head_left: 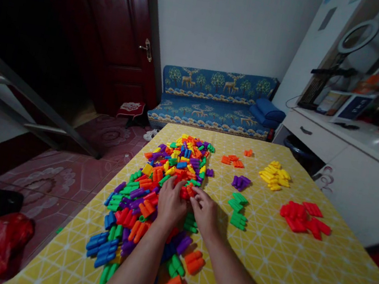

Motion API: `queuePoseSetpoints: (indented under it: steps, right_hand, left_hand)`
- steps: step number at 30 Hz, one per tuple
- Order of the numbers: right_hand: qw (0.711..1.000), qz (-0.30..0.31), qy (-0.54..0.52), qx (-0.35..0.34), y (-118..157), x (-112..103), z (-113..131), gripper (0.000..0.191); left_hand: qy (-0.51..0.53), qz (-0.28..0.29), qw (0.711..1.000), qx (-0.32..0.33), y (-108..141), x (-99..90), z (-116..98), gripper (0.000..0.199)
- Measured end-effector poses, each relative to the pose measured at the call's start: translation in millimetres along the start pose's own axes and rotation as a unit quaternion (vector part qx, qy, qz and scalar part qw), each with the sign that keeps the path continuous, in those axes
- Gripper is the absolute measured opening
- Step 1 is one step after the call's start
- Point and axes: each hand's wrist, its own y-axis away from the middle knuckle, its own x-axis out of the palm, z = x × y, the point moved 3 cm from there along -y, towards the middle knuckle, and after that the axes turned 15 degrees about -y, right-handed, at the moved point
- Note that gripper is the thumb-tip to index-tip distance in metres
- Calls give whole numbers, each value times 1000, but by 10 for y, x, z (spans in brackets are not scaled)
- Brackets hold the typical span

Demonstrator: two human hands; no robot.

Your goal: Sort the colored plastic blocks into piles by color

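Observation:
A long heap of plastic blocks (136,194) in red, orange, yellow, green, blue and purple covers the left part of the table. My left hand (171,202) rests over the heap, its fingers curled at some red pieces. Close beside it on the right, my right hand (204,211) has thumb and fingertips pinched at an orange-red block (188,191). To the right lie separate groups: green blocks (238,210), purple blocks (240,183), orange blocks (232,161), yellow blocks (274,175) and red blocks (296,215).
The table (263,263) has a yellow patterned cloth. Beyond its far edge stands a blue patterned sofa (211,102). A white cabinet (362,177) is at the right, a dark red door (112,16) at the left. A red bag (17,234) sits low at the left.

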Motion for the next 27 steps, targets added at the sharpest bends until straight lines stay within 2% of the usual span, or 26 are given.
queuePoseSetpoints:
  steps: [2,5,8,11,15,19,21,25,27]
  right_hand:
    - [1000,-23,-13,6,4,-31,7,32]
    - [998,-47,-24,17,0,-58,25,31]
    - [997,-42,-52,24,0,-53,30,35]
    - [997,-28,-75,20,7,-41,32,40]
    - [995,-15,-92,27,12,-30,32,45]
    - [994,-13,-105,23,13,-35,67,46]
    - [994,-10,-112,6,18,-41,109,45]
    - [994,16,-110,-22,51,-39,198,42]
    - [997,24,-73,-31,67,-41,237,43]
  left_hand:
    - [-30,15,999,7,0,0,-4,46]
    - [-18,17,1000,1,-10,0,23,44]
    - [43,-1,999,-15,-28,0,66,37]
    - [148,-37,988,-30,-43,-17,84,28]
    - [295,-66,948,-96,-49,-33,94,14]
    - [452,-23,872,-184,-53,24,107,25]
    - [492,-9,846,-206,-58,51,116,29]
    - [496,-5,842,-213,-59,79,125,30]
    - [495,2,844,-204,-53,80,106,29]
